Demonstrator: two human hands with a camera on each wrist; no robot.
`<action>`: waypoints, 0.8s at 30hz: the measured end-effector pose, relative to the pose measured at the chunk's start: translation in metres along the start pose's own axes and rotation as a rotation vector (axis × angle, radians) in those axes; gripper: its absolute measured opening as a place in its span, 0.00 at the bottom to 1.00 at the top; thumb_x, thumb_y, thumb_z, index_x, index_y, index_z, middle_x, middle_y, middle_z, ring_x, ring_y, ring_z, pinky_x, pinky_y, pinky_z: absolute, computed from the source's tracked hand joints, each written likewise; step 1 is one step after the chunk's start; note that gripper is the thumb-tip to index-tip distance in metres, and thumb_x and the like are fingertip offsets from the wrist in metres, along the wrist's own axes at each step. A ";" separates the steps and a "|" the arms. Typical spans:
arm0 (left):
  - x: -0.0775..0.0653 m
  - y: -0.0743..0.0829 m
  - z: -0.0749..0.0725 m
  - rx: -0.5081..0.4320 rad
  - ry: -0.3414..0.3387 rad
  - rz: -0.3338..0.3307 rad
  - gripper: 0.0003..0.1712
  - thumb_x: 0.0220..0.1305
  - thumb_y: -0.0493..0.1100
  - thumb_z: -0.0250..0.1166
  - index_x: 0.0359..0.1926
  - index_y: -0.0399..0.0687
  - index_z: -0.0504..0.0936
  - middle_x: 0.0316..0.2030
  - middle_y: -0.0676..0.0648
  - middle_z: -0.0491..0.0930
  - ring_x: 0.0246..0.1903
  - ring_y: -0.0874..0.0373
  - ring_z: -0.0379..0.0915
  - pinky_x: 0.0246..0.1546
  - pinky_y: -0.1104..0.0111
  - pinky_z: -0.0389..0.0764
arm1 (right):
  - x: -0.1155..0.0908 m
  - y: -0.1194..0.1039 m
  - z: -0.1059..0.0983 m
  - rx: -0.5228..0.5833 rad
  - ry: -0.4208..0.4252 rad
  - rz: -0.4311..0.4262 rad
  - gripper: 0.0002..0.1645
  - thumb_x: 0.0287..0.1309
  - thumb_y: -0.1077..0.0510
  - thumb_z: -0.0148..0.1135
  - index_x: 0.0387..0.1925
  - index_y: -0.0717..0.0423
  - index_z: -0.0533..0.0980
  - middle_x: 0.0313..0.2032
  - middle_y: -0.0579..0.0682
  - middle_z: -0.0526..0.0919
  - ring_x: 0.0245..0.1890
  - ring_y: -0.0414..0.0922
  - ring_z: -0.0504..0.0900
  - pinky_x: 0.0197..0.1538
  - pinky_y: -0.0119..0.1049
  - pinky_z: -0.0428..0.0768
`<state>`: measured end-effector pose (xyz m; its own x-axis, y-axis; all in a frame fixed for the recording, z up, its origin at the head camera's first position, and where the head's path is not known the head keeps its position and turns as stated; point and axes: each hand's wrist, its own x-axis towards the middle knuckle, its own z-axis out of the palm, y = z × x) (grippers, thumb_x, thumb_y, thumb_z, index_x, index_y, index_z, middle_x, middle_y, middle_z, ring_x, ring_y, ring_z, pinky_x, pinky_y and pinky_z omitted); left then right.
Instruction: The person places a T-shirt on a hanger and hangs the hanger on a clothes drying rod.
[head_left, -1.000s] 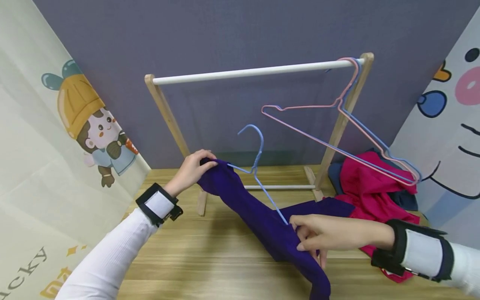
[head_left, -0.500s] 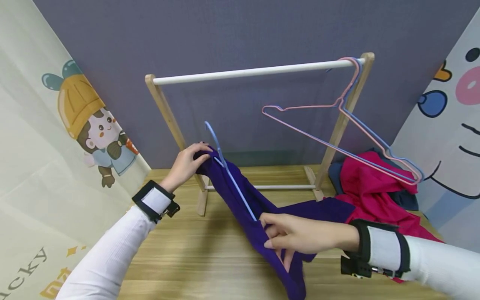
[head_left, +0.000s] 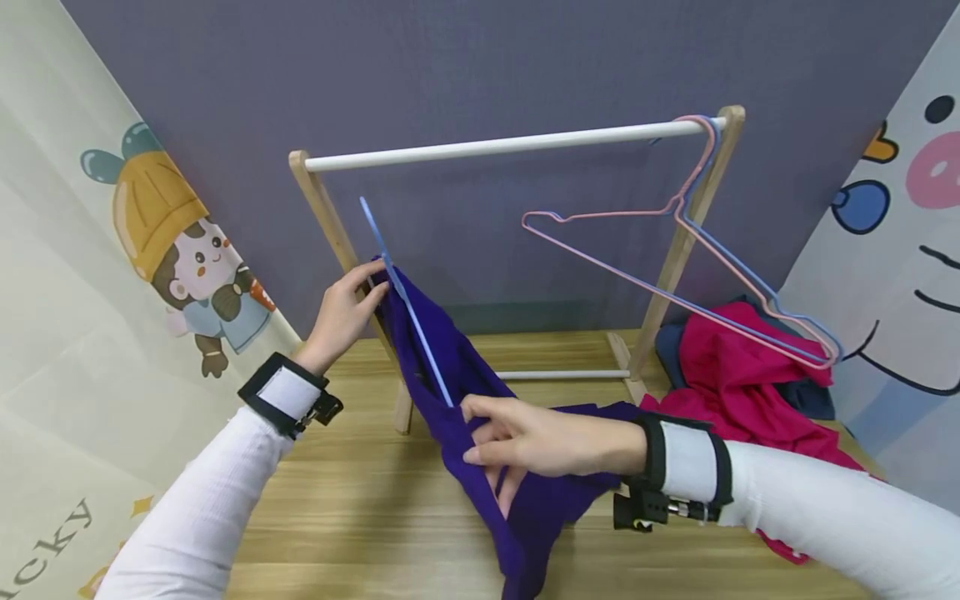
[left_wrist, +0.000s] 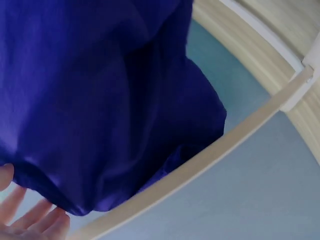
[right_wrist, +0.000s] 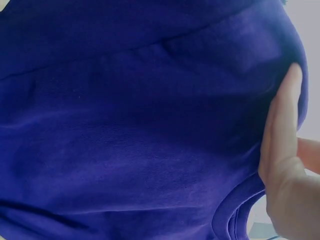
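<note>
A dark purple shirt (head_left: 457, 333) hangs slantwise between both hands, its lower part trailing down over the table. Inside its opening sits a blue wire hanger (head_left: 396, 285), seen nearly edge-on with the hook pointing up and left. My left hand (head_left: 341, 317) pinches the shirt's upper corner beside the hanger's neck, close to the rack's left post. Lower and to the right, my right hand (head_left: 540, 437) grips the other side of the cloth at the hanger's lower visible end. In the right wrist view, a ribbed neckline (right_wrist: 225, 215) shows below that hand's fingers.
A rack with a white rail (head_left: 480, 148) and wooden posts stands behind. One pink hanger (head_left: 622, 213) and a blue one (head_left: 738, 265) hang at its right end. Red clothing (head_left: 742, 358) and dark blue cloth (head_left: 817, 402) lie piled at the right on the wooden table (head_left: 337, 500).
Both hands have moved left and up with the shirt and hanger, the right hand farther. The hanger has turned from broadside to nearly edge-on, and the shirt's end has swung left.
</note>
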<state>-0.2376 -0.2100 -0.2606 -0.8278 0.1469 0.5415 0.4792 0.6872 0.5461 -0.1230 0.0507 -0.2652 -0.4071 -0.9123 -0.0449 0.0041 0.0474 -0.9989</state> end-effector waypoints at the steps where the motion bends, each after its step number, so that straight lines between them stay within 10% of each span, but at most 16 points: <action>1: 0.000 0.000 -0.002 -0.013 0.011 -0.010 0.19 0.62 0.37 0.55 0.54 0.37 0.71 0.54 0.37 0.68 0.45 0.45 0.69 0.48 0.60 0.68 | 0.003 -0.002 0.000 0.004 0.004 -0.005 0.06 0.63 0.67 0.42 0.37 0.63 0.54 0.19 0.50 0.70 0.19 0.43 0.77 0.27 0.56 0.75; 5: -0.004 -0.001 -0.008 -0.055 0.032 -0.070 0.23 0.63 0.39 0.54 0.58 0.36 0.65 0.55 0.35 0.65 0.55 0.44 0.62 0.55 0.59 0.64 | 0.016 -0.011 -0.001 0.014 0.028 -0.022 0.06 0.63 0.68 0.42 0.39 0.63 0.55 0.21 0.50 0.72 0.20 0.43 0.77 0.28 0.50 0.77; 24: -0.043 -0.034 -0.021 0.056 -0.083 -0.066 0.12 0.61 0.34 0.53 0.43 0.31 0.76 0.36 0.35 0.79 0.34 0.46 0.76 0.33 0.70 0.74 | 0.078 -0.050 -0.025 -0.055 0.213 -0.005 0.08 0.62 0.69 0.44 0.38 0.60 0.55 0.19 0.53 0.68 0.20 0.44 0.73 0.31 0.42 0.79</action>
<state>-0.2126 -0.2545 -0.2890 -0.8793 0.1569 0.4497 0.4078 0.7359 0.5406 -0.1781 -0.0129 -0.2185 -0.5908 -0.8063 -0.0295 -0.0458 0.0700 -0.9965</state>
